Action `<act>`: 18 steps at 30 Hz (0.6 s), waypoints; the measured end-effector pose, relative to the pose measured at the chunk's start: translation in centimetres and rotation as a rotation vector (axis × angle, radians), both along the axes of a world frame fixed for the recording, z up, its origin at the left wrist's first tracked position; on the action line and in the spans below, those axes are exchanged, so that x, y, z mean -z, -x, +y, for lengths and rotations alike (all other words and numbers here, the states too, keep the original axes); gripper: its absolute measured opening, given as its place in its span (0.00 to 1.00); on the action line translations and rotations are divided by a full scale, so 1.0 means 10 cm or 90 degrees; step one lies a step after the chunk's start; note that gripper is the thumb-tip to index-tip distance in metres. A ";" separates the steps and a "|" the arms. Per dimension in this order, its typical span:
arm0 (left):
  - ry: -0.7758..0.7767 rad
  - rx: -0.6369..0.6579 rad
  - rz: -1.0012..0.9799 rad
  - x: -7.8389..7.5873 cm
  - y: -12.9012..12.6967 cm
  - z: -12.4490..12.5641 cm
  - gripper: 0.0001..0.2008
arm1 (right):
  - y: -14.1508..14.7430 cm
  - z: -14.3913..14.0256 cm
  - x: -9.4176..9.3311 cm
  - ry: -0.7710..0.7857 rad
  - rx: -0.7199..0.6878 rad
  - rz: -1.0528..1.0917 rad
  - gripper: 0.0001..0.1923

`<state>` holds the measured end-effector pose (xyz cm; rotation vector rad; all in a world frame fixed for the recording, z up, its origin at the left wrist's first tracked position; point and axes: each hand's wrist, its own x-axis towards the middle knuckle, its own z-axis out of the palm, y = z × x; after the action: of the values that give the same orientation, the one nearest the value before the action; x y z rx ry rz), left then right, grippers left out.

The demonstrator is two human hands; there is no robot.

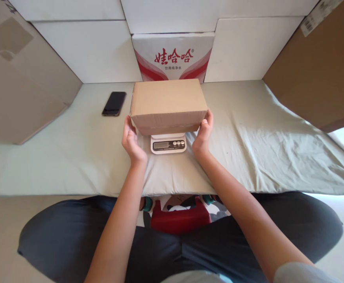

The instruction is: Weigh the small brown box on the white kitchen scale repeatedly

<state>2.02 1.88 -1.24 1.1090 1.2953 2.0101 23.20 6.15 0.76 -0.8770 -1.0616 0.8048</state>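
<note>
A plain brown cardboard box (169,100) is gripped at its two ends between my hands. My left hand (132,139) presses against its near left corner, and my right hand (204,131) wraps the near right corner. Under the box is a white digital kitchen scale (169,144), its front panel with a small display and buttons showing. The box covers the weighing surface, so I cannot tell whether it rests on the scale or is held just above it. The fingers behind the box ends are partly hidden.
A black smartphone (114,103) lies left of the box on the pale green cloth (243,153). White cartons (248,47) form a wall behind, one with red printing (173,55). Large brown cartons stand at left (27,74) and right (316,70). A red stool (180,220) is below.
</note>
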 end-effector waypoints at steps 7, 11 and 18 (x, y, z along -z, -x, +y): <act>-0.008 -0.019 -0.017 -0.07 -0.08 -0.03 0.34 | 0.02 -0.12 -0.14 -0.012 -0.035 0.002 0.25; 0.000 -0.014 -0.014 -0.07 -0.10 -0.02 0.35 | 0.04 -0.13 -0.14 -0.012 -0.035 0.003 0.24; 0.020 0.028 -0.086 -0.07 -0.11 -0.01 0.34 | 0.04 -0.11 -0.14 -0.011 -0.026 -0.012 0.24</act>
<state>3.10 1.80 -0.51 0.9608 1.2186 1.9900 22.80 5.04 2.17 -0.8523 -1.1048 0.8210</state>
